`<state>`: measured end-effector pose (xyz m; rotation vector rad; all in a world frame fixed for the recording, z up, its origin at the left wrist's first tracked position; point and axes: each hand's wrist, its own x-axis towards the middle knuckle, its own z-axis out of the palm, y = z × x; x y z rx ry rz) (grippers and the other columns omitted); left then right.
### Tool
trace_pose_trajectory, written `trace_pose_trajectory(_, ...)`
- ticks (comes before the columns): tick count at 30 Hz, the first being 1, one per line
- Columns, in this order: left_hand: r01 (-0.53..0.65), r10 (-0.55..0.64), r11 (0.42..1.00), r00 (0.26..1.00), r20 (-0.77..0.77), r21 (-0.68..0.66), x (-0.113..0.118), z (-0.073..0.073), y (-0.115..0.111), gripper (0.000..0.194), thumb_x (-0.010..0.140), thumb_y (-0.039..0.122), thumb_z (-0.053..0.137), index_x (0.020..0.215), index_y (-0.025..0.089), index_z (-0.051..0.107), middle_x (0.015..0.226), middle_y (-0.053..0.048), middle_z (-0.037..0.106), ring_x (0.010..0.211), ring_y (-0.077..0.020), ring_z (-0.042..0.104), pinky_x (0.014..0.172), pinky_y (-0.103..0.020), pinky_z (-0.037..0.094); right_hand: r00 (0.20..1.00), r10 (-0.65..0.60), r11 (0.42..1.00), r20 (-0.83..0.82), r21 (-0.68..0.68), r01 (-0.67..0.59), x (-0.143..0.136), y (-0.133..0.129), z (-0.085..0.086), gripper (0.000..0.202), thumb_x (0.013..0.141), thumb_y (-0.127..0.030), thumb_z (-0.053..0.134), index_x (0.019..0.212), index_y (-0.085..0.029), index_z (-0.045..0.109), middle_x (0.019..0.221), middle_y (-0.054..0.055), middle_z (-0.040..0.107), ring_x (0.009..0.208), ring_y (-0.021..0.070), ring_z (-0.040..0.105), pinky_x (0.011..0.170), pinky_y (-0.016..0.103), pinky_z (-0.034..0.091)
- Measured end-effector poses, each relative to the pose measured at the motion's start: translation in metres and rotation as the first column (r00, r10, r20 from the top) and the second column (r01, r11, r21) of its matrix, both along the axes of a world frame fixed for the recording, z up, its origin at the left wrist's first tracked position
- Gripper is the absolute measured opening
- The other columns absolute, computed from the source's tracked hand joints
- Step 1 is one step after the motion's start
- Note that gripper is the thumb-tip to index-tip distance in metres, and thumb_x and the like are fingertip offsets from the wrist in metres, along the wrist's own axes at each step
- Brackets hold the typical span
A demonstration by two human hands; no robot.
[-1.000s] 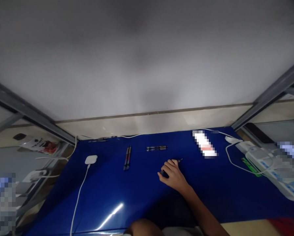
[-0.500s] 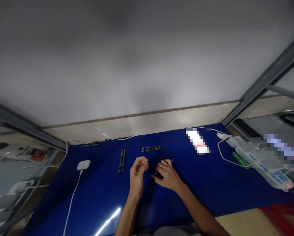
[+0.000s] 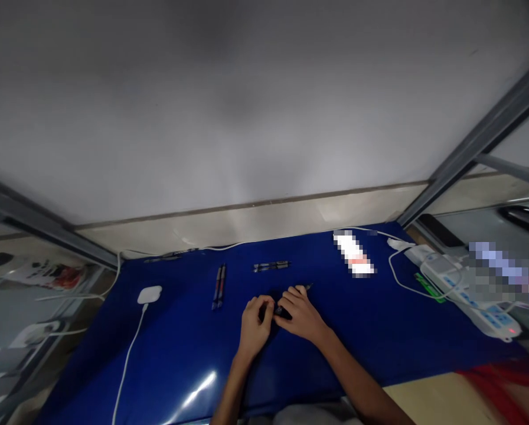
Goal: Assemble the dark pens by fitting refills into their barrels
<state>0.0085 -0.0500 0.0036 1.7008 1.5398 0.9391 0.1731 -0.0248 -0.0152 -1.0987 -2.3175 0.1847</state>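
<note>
My right hand (image 3: 300, 316) is closed on a dark pen (image 3: 309, 287), whose one end pokes out past the fingers at the upper right. Most of the pen is hidden under the hand. Close beside it, my left hand (image 3: 256, 324) is closed in a pinch at the pen's near end; what sits between thumb and fingertip is too small to make out. Two pens (image 3: 219, 287) lie side by side to the left of my hands, pointing away from me. Farther back, another two pens (image 3: 271, 266) lie crosswise, parallel to the wall.
A white earbud case (image 3: 150, 294) with a cable rests on the blue tabletop (image 3: 180, 354) at left. Blurred-out phone-like thing (image 3: 354, 254) lies at back right. A power strip (image 3: 472, 301), cables and a green packet (image 3: 428, 287) are at right. More dark pens (image 3: 169, 257) lie along the wall.
My left hand has moved right and slightly down to meet the near end of the pen. My right hand stays almost in place, still holding the pen.
</note>
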Motion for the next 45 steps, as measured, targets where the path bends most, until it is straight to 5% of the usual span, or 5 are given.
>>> trace_pose_trajectory(10,0.076,-0.061,0.995,0.978,-0.199,0.065,0.006,0.0,-0.001,0.025,0.094,0.036,0.047,0.087,0.021,0.064,0.082,-0.003,0.066,0.079,-0.0187,0.056,0.076,-0.033,0.037,0.999,-0.011,0.989,-0.036,-0.15,0.005,0.003,-0.001,0.008,0.014,0.083,-0.024,0.065,0.091,-0.021,0.054,0.085,0.001,0.063,0.082,0.0198,0.053,0.081,0.036,0.037)
trace_pose_trajectory(27,0.118,-0.113,0.993,0.972,-0.205,0.017,0.003,0.0,0.001,0.032,0.092,0.042,0.05,0.076,0.022,0.068,0.072,-0.002,0.066,0.076,-0.0186,0.055,0.073,-0.033,0.038,0.998,0.05,0.981,-0.039,-0.185,-0.056,0.004,-0.002,0.01,0.028,0.085,-0.027,0.065,0.111,-0.021,0.057,0.096,0.005,0.066,0.09,0.0222,0.055,0.087,0.038,0.039)
trace_pose_trajectory(33,-0.084,0.085,0.996,0.996,-0.018,0.037,-0.001,-0.009,0.0,0.031,0.094,0.042,0.048,0.086,0.021,0.07,0.08,-0.004,0.067,0.08,-0.0188,0.058,0.073,-0.031,0.043,0.991,-0.11,0.994,-0.074,-0.012,0.11,0.005,0.002,0.012,0.028,0.093,-0.028,0.056,0.121,-0.027,0.058,0.125,0.009,0.058,0.118,0.0284,0.047,0.103,0.05,0.029)
trace_pose_trajectory(37,-0.216,0.214,0.976,0.975,0.052,0.035,-0.004,-0.013,-0.002,0.035,0.094,0.044,0.047,0.084,0.02,0.07,0.074,-0.003,0.064,0.076,-0.0187,0.06,0.071,-0.03,0.045,0.948,-0.216,0.976,-0.234,-0.013,0.219,0.011,0.006,0.013,0.029,0.098,-0.019,0.044,0.122,-0.026,0.06,0.114,0.01,0.061,0.107,0.0237,0.055,0.096,0.044,0.041)
trace_pose_trajectory(45,-0.003,0.01,0.999,0.99,-0.139,0.055,-0.001,-0.005,-0.007,0.034,0.098,0.04,0.042,0.089,0.021,0.068,0.084,-0.004,0.067,0.083,-0.02,0.06,0.08,-0.036,0.044,0.955,-0.047,0.99,-0.291,-0.141,0.006,0.011,0.004,0.013,0.047,0.098,-0.011,0.034,0.14,-0.028,0.047,0.114,0.007,0.066,0.107,0.0206,0.06,0.092,0.039,0.052)
